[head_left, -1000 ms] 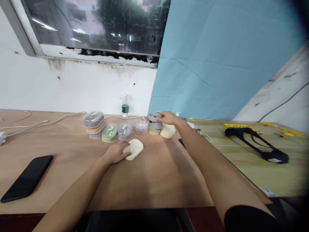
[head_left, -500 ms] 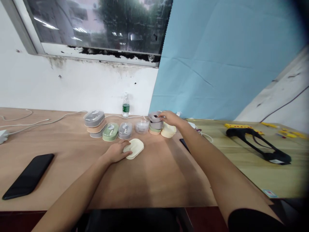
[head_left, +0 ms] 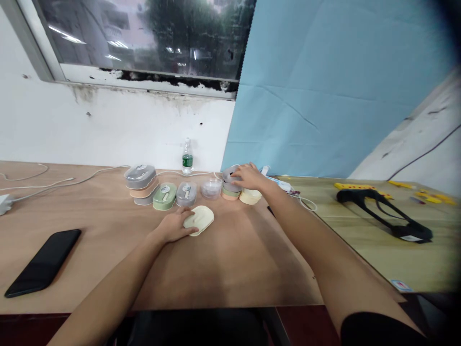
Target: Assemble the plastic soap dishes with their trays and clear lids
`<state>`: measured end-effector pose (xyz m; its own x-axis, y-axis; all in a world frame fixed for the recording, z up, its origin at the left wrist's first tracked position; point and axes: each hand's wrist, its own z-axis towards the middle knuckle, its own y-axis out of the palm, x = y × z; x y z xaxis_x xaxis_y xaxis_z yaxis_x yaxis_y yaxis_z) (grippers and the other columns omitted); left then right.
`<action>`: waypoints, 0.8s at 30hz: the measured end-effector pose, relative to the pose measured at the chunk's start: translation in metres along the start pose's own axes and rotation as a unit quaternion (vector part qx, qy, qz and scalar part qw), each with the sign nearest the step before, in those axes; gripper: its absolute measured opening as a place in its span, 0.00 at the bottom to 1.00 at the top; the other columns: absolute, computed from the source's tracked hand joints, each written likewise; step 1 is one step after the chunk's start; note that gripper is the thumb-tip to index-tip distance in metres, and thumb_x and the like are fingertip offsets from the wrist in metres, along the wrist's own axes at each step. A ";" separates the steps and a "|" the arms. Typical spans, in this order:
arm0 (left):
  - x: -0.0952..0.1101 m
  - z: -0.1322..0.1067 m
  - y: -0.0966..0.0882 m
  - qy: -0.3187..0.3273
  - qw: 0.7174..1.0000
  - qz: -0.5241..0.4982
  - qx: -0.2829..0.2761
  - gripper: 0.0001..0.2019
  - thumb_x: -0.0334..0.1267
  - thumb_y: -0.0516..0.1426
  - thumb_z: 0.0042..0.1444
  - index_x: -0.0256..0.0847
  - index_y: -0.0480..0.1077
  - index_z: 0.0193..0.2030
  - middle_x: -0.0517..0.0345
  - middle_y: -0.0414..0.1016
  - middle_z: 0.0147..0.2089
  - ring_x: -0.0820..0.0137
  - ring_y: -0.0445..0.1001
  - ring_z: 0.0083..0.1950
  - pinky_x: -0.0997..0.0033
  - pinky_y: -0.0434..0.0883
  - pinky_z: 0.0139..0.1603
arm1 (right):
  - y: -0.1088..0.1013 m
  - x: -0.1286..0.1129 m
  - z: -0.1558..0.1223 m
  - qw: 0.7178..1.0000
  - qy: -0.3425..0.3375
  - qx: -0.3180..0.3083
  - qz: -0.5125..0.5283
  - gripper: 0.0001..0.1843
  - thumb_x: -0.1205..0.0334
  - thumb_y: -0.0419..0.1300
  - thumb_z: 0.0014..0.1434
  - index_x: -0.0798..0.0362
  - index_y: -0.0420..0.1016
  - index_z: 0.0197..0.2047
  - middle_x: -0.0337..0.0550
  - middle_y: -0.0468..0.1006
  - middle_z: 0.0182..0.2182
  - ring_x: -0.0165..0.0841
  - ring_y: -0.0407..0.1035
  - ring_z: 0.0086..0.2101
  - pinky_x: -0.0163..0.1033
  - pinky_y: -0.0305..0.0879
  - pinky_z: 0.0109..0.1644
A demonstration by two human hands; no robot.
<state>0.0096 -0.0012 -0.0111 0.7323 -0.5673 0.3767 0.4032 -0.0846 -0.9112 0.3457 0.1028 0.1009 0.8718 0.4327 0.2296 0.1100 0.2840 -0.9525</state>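
My left hand (head_left: 176,225) lies on the table with its thumb and fingers at the left edge of a cream oval lid-like piece (head_left: 203,218), holding it. Farther back, my right hand (head_left: 248,177) grips the top grey oval box (head_left: 228,174) of a stack, its fingertips at the rim. Below that box come another grey one, a green one (head_left: 230,194) and an orange one at the bottom. Cream oval boxes (head_left: 249,197) stand just right of the stack, partly below my right hand.
Left of the stack are a clear container (head_left: 211,188), a lidded grey box (head_left: 186,194), a lidded green box (head_left: 164,196) and a pile of lidded boxes (head_left: 140,178). A water bottle (head_left: 187,158) stands behind. A black phone (head_left: 43,263) lies left; a black strap-like object (head_left: 385,214) lies right.
My right hand has shifted slightly, and its fingers now reach farther over the right side of the top grey box. My left hand and the cream piece stay about where they were.
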 end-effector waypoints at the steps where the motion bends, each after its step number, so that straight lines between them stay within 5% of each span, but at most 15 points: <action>1: 0.001 0.000 0.000 -0.003 1.000 0.002 -0.002 0.35 0.63 0.54 0.51 0.45 0.63 0.61 0.50 0.61 0.65 0.56 0.70 0.57 0.60 0.67 0.56 | 0.001 0.000 0.000 1.000 0.004 0.009 0.007 0.20 0.47 0.57 0.57 0.46 0.77 0.49 0.49 0.75 0.47 0.48 0.64 0.49 0.57 0.47 0.56; 6: 0.002 0.001 -0.002 -0.023 0.999 0.025 -0.021 0.46 0.68 0.59 0.40 0.46 0.58 0.64 0.49 0.65 0.62 0.52 0.69 0.58 0.58 0.68 0.54 | 0.000 -0.012 -0.004 0.992 0.016 0.112 0.054 0.21 0.46 0.57 0.57 0.49 0.77 0.48 0.50 0.75 0.48 0.46 0.63 0.50 0.57 0.45 0.59; 11: 0.005 0.000 -0.005 -0.032 0.999 0.013 -0.007 0.44 0.66 0.58 0.44 0.45 0.57 0.65 0.49 0.68 0.60 0.51 0.69 0.58 0.57 0.67 0.54 | 0.008 -0.073 -0.037 0.949 -0.044 0.253 0.184 0.17 0.52 0.55 0.61 0.50 0.75 0.47 0.49 0.77 0.43 0.42 0.67 0.45 0.49 0.60 0.52; 15: 0.008 -0.001 -0.007 -0.029 0.997 -0.059 0.045 0.39 0.62 0.56 0.49 0.45 0.57 0.64 0.50 0.70 0.59 0.54 0.69 0.57 0.60 0.66 0.55 | 0.037 -0.121 -0.072 0.948 -0.098 0.198 0.229 0.18 0.50 0.54 0.60 0.43 0.73 0.51 0.44 0.76 0.47 0.40 0.69 0.47 0.46 0.65 0.52; 20: 0.003 -0.003 -0.003 -0.007 0.990 -0.131 0.050 0.32 0.59 0.52 0.55 0.44 0.61 0.62 0.52 0.75 0.51 0.59 0.74 0.47 0.63 0.69 0.47 | 0.063 -0.132 -0.086 0.966 -0.058 0.103 0.229 0.18 0.53 0.48 0.64 0.39 0.73 0.52 0.42 0.76 0.47 0.38 0.69 0.48 0.43 0.67 0.54; 22: 0.001 -0.003 -0.001 0.020 0.987 -0.149 0.052 0.30 0.57 0.47 0.60 0.42 0.59 0.63 0.52 0.76 0.49 0.61 0.74 0.43 0.63 0.69 0.46 | 0.064 -0.126 -0.087 0.956 -0.030 0.138 0.257 0.18 0.54 0.47 0.64 0.42 0.74 0.49 0.44 0.76 0.46 0.39 0.70 0.47 0.43 0.67 0.54; 24: -0.001 -0.003 0.000 0.031 0.985 -0.155 0.071 0.29 0.54 0.44 0.62 0.41 0.56 0.64 0.51 0.75 0.49 0.65 0.74 0.38 0.64 0.69 0.44 | 0.064 -0.113 -0.088 0.926 0.055 0.236 0.290 0.17 0.52 0.48 0.63 0.46 0.75 0.46 0.47 0.76 0.44 0.41 0.70 0.46 0.46 0.67 0.52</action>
<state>0.0073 -0.0031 -0.0115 0.5285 -0.5823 0.6178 0.6782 -0.1481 -0.7198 0.2960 -0.0037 -0.0035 0.7646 0.5474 -0.3402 -0.5909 0.3846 -0.7092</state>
